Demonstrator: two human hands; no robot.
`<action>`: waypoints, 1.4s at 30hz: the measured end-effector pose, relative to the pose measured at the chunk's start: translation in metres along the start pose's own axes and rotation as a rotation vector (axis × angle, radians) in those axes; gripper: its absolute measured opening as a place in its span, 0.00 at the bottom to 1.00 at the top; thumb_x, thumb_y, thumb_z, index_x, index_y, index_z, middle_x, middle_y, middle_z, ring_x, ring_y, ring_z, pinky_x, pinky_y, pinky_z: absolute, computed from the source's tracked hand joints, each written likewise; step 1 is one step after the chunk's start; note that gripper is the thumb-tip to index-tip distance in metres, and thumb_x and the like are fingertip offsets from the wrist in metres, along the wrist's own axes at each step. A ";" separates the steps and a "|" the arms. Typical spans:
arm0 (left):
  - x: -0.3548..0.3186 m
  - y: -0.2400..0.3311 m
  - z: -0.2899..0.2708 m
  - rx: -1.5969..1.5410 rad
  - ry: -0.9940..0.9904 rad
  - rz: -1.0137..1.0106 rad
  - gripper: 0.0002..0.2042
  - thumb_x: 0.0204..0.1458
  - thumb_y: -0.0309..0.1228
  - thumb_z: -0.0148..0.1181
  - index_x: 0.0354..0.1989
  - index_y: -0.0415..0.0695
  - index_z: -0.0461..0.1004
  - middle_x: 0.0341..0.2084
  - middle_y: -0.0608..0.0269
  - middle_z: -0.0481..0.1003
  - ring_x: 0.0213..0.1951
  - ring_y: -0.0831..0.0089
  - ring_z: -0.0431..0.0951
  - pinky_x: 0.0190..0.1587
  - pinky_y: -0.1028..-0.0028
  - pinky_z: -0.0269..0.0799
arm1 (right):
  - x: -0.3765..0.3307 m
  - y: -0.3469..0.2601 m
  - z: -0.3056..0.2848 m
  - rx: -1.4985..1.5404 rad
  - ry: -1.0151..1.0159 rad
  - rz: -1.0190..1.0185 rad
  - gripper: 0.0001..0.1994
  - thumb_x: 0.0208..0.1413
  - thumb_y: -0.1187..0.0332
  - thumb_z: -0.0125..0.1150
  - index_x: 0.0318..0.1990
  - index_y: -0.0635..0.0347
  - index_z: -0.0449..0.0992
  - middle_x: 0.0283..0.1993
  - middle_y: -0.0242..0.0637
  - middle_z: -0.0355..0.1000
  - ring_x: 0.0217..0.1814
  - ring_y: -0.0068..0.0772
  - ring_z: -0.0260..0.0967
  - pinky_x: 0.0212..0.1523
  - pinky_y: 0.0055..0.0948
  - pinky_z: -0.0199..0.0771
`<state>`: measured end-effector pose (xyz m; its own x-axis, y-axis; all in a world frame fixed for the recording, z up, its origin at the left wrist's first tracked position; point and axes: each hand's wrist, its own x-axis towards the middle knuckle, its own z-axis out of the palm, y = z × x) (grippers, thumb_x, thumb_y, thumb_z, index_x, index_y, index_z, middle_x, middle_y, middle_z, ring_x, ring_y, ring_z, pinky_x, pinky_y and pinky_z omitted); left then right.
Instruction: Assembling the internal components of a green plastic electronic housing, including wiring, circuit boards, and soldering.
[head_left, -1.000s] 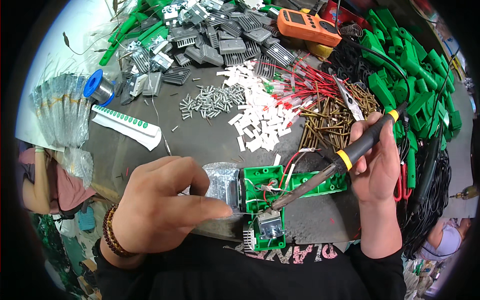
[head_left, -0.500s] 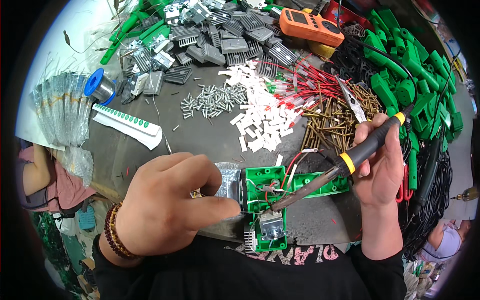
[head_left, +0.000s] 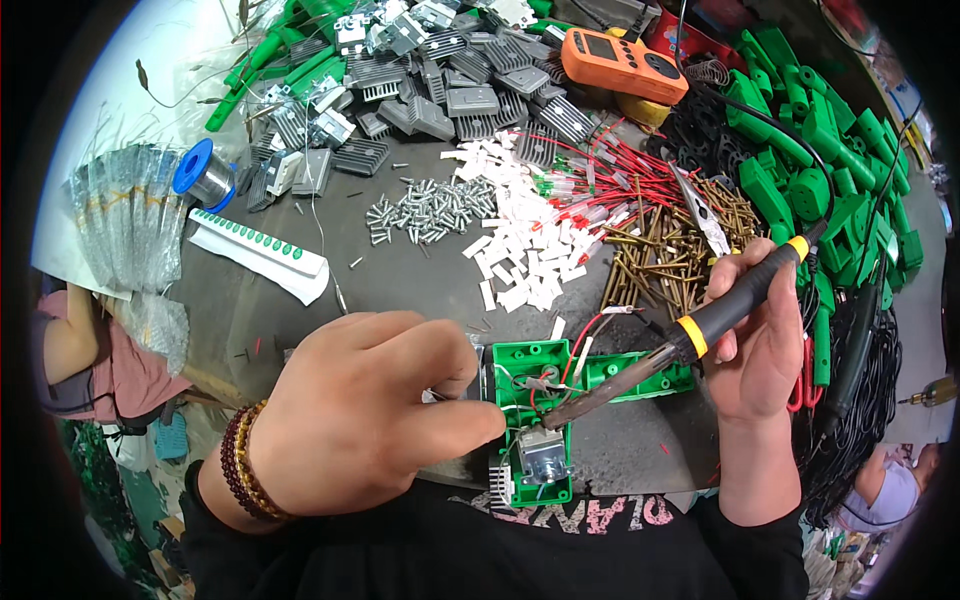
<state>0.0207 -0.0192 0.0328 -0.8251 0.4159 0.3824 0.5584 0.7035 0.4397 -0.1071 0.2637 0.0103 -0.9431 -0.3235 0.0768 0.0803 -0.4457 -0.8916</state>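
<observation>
My right hand [head_left: 755,345] is closed around the black and yellow handle of a soldering iron [head_left: 735,310]. The iron slants down to the left, its dark tip over the open green plastic housing [head_left: 528,355]. Inside the housing are white and red wires and a metal switch-like block [head_left: 543,457], close to the iron's tip. My left hand [head_left: 360,410] is at the housing's left side, thumb and forefinger closed near the iron's tip. Whatever those fingers hold is hidden. Behind the hand, a shiny metallic piece at the housing's left edge is mostly covered.
Beyond my hands lie silver screws [head_left: 425,212], white strips [head_left: 520,265], brass-coloured screws [head_left: 665,255] and pliers [head_left: 703,210]. Grey finned metal blocks [head_left: 475,95] are heaped at the back near an orange meter [head_left: 622,65]. Green housings [head_left: 820,150] fill the right; a solder spool [head_left: 205,177] stands left.
My left hand has moved right, nearer the iron's tip, covering more of the shiny piece. The iron's tip has shifted slightly down; my right hand keeps its hold.
</observation>
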 end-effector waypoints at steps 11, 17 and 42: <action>0.003 -0.001 0.004 -0.002 -0.022 0.022 0.13 0.33 0.26 0.61 0.31 0.54 0.81 0.27 0.67 0.65 0.25 0.67 0.70 0.25 0.69 0.66 | 0.000 0.001 0.000 0.022 0.004 -0.007 0.17 0.71 0.53 0.45 0.52 0.58 0.67 0.38 0.47 0.73 0.18 0.20 0.64 0.19 0.15 0.65; 0.000 0.001 -0.015 -0.018 -0.020 0.036 0.14 0.31 0.26 0.62 0.31 0.52 0.81 0.29 0.66 0.68 0.25 0.65 0.72 0.26 0.65 0.67 | 0.000 0.003 0.002 0.023 0.000 -0.005 0.17 0.71 0.53 0.45 0.53 0.58 0.67 0.38 0.47 0.73 0.18 0.20 0.63 0.19 0.15 0.64; 0.046 -0.050 0.021 -0.840 -0.394 -0.109 0.04 0.54 0.30 0.67 0.35 0.46 0.82 0.33 0.67 0.79 0.39 0.68 0.77 0.48 0.68 0.68 | 0.001 0.002 -0.002 -0.008 -0.004 0.002 0.18 0.71 0.53 0.45 0.53 0.60 0.66 0.39 0.48 0.74 0.18 0.20 0.63 0.18 0.15 0.64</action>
<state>-0.0472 -0.0229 0.0116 -0.7602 0.6461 0.0691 0.2289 0.1668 0.9591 -0.1090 0.2639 0.0076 -0.9417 -0.3275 0.0765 0.0798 -0.4385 -0.8952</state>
